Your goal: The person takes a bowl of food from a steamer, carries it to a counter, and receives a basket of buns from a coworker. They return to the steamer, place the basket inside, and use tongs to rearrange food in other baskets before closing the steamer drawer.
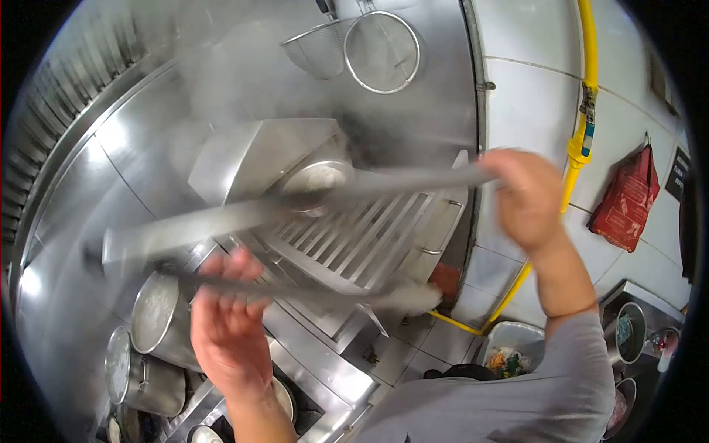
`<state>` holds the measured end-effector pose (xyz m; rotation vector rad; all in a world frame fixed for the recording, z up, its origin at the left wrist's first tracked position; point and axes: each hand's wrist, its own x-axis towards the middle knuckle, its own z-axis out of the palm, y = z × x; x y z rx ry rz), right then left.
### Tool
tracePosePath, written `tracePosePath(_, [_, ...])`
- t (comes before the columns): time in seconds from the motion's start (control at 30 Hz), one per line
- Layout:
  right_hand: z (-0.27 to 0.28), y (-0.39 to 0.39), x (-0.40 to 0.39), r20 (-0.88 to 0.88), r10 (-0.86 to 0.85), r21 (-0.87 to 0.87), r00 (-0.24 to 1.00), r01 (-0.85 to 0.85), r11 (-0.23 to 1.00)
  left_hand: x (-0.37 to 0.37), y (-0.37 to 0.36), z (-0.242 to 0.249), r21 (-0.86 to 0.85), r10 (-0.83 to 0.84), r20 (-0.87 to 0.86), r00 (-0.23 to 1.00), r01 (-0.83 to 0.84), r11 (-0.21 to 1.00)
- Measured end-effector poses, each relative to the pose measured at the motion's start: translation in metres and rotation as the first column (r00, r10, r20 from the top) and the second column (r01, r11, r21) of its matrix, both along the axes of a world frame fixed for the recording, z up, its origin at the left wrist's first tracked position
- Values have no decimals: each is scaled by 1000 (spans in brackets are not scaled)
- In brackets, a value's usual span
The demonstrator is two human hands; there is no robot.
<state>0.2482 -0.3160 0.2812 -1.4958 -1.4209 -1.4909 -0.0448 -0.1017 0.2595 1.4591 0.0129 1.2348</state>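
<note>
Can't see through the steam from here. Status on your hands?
Left hand grips a long blurred utensil. Right hand holds a long metal handle. Steam over the slatted rack.

Two wire strainers [373,48] are seen hanging at the top of the frame against a steel wall [148,148] hazed by steam. A yellow pipe [583,111] is run down the white tiled wall [524,88] at the upper right, and a red bag [628,199] is hung beside it. Steel pots [159,317] are stood at the lower left. A metal tray [513,343] holding food scraps is placed at the lower right, near small bowls [628,332]
</note>
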Motion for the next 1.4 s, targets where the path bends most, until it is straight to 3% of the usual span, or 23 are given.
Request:
tracePosePath(0.03, [6, 29, -17, 34, 149, -40, 988, -148, 988, 14, 1, 18, 55, -152, 98, 984, 147, 988])
tracePosePath(0.1, [18, 62, -48, -116, 216, -208, 970, -236, 949, 23, 1, 46, 173, -516, 206, 832, 488, 856])
tracePosePath(0.13, [25, 72, -50, -114, 230, -207, 966, -250, 946, 18, 2, 53, 174, -504, 207, 839, 475, 862])
tracePosePath(0.2, [35, 85, -49, -146, 276, -328, 950, -310, 892, 6, 10, 64, 120, -612, 323, 722, 610, 783])
tracePosePath(0.23, [37, 84, -49, -147, 285, -329, 947, -318, 889, -2, 10, 65, 108, -482, 311, 819, 473, 874])
tracePosePath(0.27, [41, 81, -49, -110, 353, -353, 929, -369, 860, -12, 18, 65, 107, -475, 314, 822, 466, 878])
tracePosePath(0.3, [45, 77, -49, -74, 419, -378, 905, -414, 828, -24, 31, 67, 346, -400, 289, 870, 295, 891])
tracePosePath(0.33, [46, 69, -45, -75, 421, -380, 904, -417, 826, -29, 35, 68, 562, -317, 282, 906, 111, 820])
tracePosePath(0.37, [46, 57, -38, -78, 443, -297, 893, -445, 845, -31, 33, 65, 488, -118, 462, 879, -141, 861])
tracePosePath(0.4, [43, 44, -30, -80, 466, -213, 881, -472, 856, -26, 35, 63, 484, -112, 461, 880, -144, 863])
tracePosePath(0.47, [25, 10, -13, -85, 348, -104, 934, -355, 929, -7, 45, 55, 429, 185, 607, 773, -514, 743])
tracePosePath(0.53, [-7, -5, 7, -111, 356, 143, 928, -340, 930, 30, 54, 43, 424, 244, 519, 819, -495, 759])
tracePosePath(0.63, [-39, -20, 21, -253, 250, 193, 935, -205, 960, 74, 72, 26, 411, 299, 393, 869, -458, 788])
tracePosePath(0.77, [-83, -28, 38, -404, 177, 149, 898, -126, 981, 114, 82, 10, 351, 256, 366, 895, -388, 852])
tracePosePath(0.87, [-106, -34, 43, -449, 105, 110, 887, -61, 992, 143, 87, -4, 331, 340, 189, 921, -386, 861])
tracePosePath(0.93, [-115, -40, 41, -464, 107, 113, 879, -61, 992, 158, 88, -13, 155, 334, 194, 922, -365, 918])
tracePosePath(0.97, [-118, -42, 39, -485, 128, 126, 865, -75, 989, 158, 88, -13, 153, 335, 193, 922, -366, 918])
tracePosePath(1.03, [-126, -48, 33, -506, 152, 134, 849, -96, 986, 151, 89, -12, -42, 349, 312, 883, -355, 934])
tracePosePath(1.07, [-130, -50, 30, -519, 168, 146, 838, -106, 984, 143, 87, -9, -49, 359, 310, 880, -363, 931])
tracePosePath(1.13, [-136, -49, 23, -537, 192, 149, 822, -132, 980, 117, 81, -2, -255, 318, 357, 879, -236, 938])
tracePosePath(1.33, [-137, -23, -18, -466, 295, 57, 834, -304, 951, 11, 76, -26, -22, 138, 390, 911, -140, 990])
tracePosePath(1.4, [-138, -11, -44, -411, 382, -31, 828, -431, 902, -26, 64, -29, 59, 128, 384, 914, -162, 985])
